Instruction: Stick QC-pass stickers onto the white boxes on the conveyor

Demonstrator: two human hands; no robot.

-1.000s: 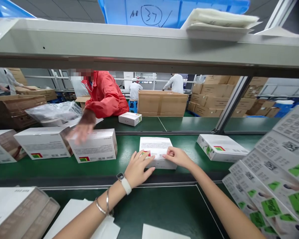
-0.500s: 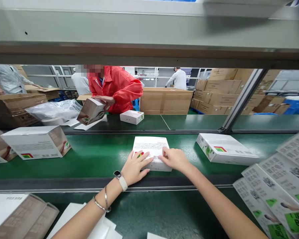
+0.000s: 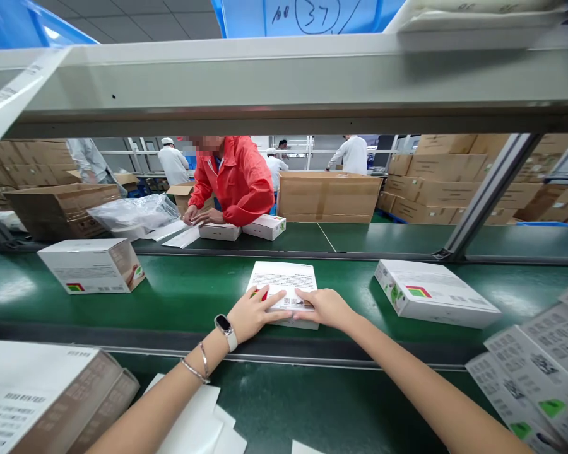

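A white printed box lies on the green belt in front of me. On its near left part rests my left hand, fingers spread over the top and front edge. My right hand touches the near right corner, thumb and fingers close together; whether anything is between them is too small to tell. Another flat white box lies to the right on the belt, and a taller white and brown box stands to the left.
Printed cartons fan out at the lower right. Larger boxes and white sheets lie at the lower left. A metal beam crosses above. Opposite, a person in red has both hands at a small box.
The view has shifted up and left. My right fingers have moved down to the box's near edge. The person in red has lowered the box and now has both hands over the table.
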